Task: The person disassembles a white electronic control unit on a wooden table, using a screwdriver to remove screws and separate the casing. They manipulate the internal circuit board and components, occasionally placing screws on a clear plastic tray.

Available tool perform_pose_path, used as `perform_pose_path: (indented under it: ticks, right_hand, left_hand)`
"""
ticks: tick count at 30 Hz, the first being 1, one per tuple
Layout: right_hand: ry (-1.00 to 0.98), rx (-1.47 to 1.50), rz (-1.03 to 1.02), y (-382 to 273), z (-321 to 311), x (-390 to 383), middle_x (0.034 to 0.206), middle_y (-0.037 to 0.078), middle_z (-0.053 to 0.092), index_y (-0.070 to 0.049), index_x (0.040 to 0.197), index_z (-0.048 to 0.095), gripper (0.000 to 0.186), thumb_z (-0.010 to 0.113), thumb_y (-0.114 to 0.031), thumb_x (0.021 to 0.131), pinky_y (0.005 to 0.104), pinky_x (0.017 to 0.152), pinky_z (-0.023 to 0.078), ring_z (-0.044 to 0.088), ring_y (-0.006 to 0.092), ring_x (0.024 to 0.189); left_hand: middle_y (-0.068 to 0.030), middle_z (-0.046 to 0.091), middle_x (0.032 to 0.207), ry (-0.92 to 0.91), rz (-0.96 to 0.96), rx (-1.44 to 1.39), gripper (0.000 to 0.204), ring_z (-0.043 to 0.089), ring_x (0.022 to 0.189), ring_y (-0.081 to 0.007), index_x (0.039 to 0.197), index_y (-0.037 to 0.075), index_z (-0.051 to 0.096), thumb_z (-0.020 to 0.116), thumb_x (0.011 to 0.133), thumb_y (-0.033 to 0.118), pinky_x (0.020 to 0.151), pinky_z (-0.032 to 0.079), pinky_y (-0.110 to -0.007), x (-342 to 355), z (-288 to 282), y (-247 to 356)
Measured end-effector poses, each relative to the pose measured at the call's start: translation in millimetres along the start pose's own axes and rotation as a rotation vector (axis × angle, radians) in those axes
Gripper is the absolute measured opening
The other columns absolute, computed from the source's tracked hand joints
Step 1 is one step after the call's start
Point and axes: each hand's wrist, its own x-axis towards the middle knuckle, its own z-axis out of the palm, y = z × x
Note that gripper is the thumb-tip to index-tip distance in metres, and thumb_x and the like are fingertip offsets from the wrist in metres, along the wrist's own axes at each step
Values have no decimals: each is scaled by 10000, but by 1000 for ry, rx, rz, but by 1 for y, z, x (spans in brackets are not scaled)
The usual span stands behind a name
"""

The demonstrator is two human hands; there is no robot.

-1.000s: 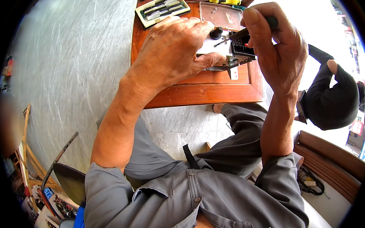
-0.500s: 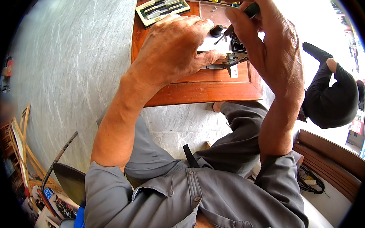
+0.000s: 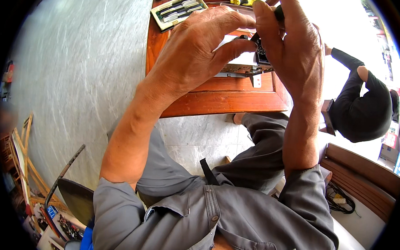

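Gripping a dark, round-handled screwdriver (image 3: 279, 14) in creased bare r. hand (image 3: 296, 55), over a boxy white-panelled electronic unit (image 3: 243, 59) w/ black perforated block (image 3: 262, 56) & rough circuit-board edge. Arching veined bare l. hand (image 3: 202, 45) over unit's l. side, keeping thumb & forefinger apart nr. block; cannot tell abt. contact w/ tool. Resting, unit-wise, on glossy red-brown wooden table (image 3: 218, 99). Blocking view of screwdriver tip & much of unit w/ both hands. Beyond: yellow-and-black-handled tool (image 3: 244, 2); at r., bent person in black (image 3: 363, 106). Far l. of table: cream rectangular tray (image 3: 158, 18) w/ several slim black-and-silvery tools; nearby, shallow clear plastic tray (image 3: 244, 10), mostly hidden, contents unclear.
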Motion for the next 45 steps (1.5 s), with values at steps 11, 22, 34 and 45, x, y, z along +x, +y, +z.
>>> perform_pose_path:
  ticks: [11, 22, 34, 45]
  right_hand:
    - [10, -30, -121, 12, 1, -2, 774, 153, 728, -20, 1054, 658, 103, 633, -106, 1002, 345, 584, 580, 753, 260, 663]
    - [-55, -145, -133, 17, 1, -6, 738, 82, 742, -94, 1217, 679, 237, 529, -232, 1096, 297, 589, 609, 765, 194, 649]
    - [-168, -63, -189, 29, -7, -3, 909, 118, 758, -77, 1217, 623, 206, 486, -176, 1101, 352, 667, 638, 780, 236, 757]
    - [-36, -180, 43, 32, -10, -13, 924, 68, 709, -73, 1091, 642, 83, 634, -112, 1018, 358, 801, 550, 684, 204, 835]
  left_hand:
    - [-53, 748, 953, 61, -66, -198, 163, 705, 896, -155, 1059, 15, 732, 749, 901, -21, 783, 571, -294, 8, 5, 12]
    - [-24, 741, 914, 31, -239, -349, 161, 684, 848, -105, 1079, 6, 744, 740, 919, -6, 749, 565, -257, 4, 4, 19]
    - [-83, 791, 911, 33, -197, -289, 179, 753, 799, -151, 1090, 39, 771, 750, 913, 37, 720, 588, -286, 7, 13, 8]
    - [-144, 755, 904, 146, -99, -262, 281, 737, 806, -319, 1086, 73, 775, 811, 807, 48, 731, 586, -394, 5, 16, 8]
